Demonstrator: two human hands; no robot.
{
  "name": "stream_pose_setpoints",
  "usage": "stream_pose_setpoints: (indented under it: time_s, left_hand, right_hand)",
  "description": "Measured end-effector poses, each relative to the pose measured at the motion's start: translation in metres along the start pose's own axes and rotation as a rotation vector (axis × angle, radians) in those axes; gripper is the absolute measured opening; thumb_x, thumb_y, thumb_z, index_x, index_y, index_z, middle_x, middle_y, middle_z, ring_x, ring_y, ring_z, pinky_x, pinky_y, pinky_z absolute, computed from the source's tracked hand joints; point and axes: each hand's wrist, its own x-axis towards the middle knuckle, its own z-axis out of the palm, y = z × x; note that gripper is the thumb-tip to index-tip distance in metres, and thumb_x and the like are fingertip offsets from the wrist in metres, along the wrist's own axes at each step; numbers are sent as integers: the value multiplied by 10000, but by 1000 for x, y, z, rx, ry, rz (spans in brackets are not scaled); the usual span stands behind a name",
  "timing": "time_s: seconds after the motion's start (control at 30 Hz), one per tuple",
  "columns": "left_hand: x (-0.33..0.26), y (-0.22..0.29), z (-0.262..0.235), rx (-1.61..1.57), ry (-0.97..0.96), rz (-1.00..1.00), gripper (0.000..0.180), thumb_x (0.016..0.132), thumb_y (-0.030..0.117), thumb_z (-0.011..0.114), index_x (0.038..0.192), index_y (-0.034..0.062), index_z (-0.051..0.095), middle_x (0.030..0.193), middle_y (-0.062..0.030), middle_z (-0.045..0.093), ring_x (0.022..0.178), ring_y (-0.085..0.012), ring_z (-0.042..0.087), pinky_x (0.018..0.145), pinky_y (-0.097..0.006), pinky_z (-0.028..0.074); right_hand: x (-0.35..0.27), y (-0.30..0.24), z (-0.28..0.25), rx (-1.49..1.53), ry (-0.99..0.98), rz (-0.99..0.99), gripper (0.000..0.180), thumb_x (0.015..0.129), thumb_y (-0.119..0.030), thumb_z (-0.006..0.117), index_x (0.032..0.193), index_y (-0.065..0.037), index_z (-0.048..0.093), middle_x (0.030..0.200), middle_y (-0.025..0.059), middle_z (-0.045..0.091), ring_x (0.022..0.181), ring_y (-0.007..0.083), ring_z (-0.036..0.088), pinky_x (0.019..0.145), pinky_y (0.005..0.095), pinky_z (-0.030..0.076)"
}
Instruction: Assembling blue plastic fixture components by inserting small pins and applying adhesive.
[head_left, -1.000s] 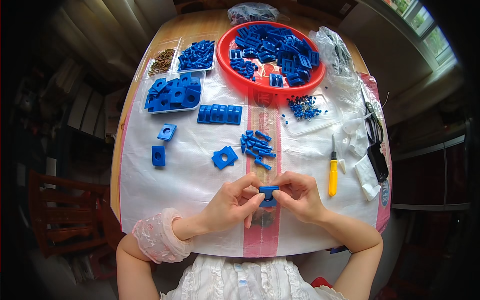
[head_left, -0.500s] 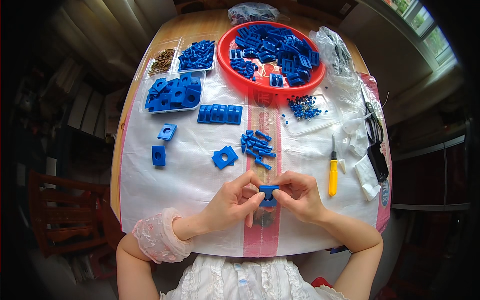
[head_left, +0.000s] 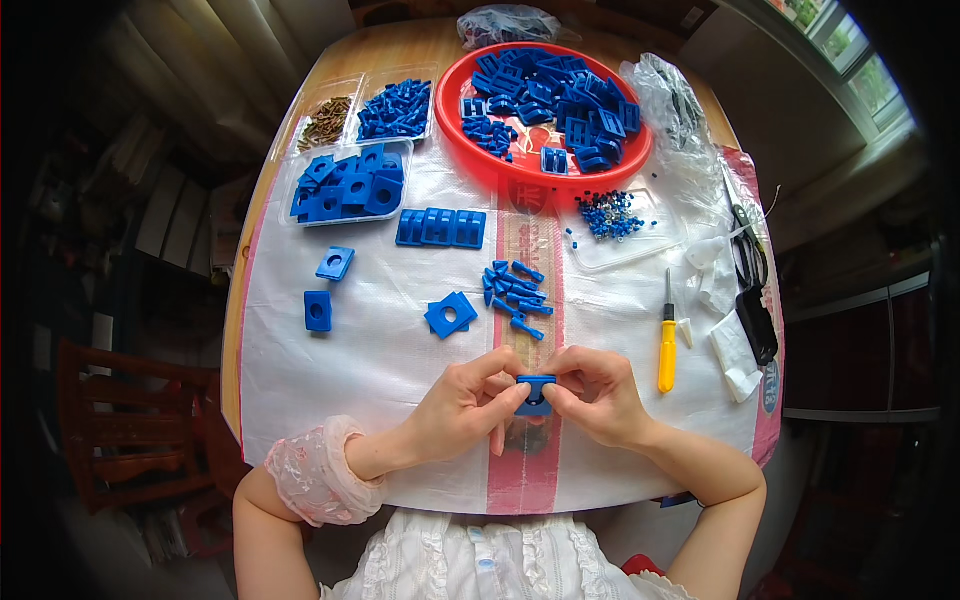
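Note:
Between my two hands, over the pink stripe of the table cover, is a small blue plastic part (head_left: 537, 402) with a raised block on a flat plate. My left hand (head_left: 475, 400) pinches its left side with thumb and fingers. From the right, my right hand (head_left: 598, 395) grips the other side, thumb on the front. The fingertips hide part of it. Just beyond lie several blue wedge-like pegs (head_left: 518, 297) in a loose pile. Left of them are stacked blue square plates (head_left: 452, 315) with round holes.
A red tray (head_left: 447, 135) of blue parts stands at the back. Clear boxes hold blue plates (head_left: 355, 190), blue pegs (head_left: 394, 110) and brown screws (head_left: 327, 122). A row of blue blocks (head_left: 440, 228) lies mid-left. On the right are a yellow screwdriver (head_left: 667, 355), small beads (head_left: 608, 215) and black scissors (head_left: 745, 245).
Both hands stay closed on the blue part. It has tilted slightly and my fingers have shifted a little; everything else is in the same place.

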Motion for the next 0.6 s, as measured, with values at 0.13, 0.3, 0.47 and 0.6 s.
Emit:
stream_pose_setpoints:
  time_s: [0.13,0.3,0.47,0.6]
  left_hand:
    - [0,0,0,-1,2,-3,97,996,109,509,1039,24,492,886,-114,716,515,-113,617,451,-219,481]
    - [0,-2,0,1,5,6,96,995,112,513,1036,28,488,886,-116,718,513,-111,617,447,-217,477]
    - [0,-1,0,21,12,1,97,992,114,519,1026,29,486,864,-114,718,507,-96,613,446,-213,475]
    - [0,-4,1,-5,21,29,78,989,101,519,1014,32,491,808,-100,709,491,-83,603,436,-212,468]
  right_hand:
    - [0,-1,0,3,-2,-1,132,888,28,603,1009,78,613,865,85,674,777,114,673,644,232,558]
    - [0,-1,1,38,1,3,123,888,30,606,1001,78,609,873,80,660,810,103,656,659,237,569]
    - [0,4,0,44,-2,-3,113,889,35,602,994,78,606,868,73,650,798,94,641,671,240,575]
    - [0,1,1,61,-3,-10,123,891,40,595,1005,84,606,879,85,657,814,109,655,677,239,573]
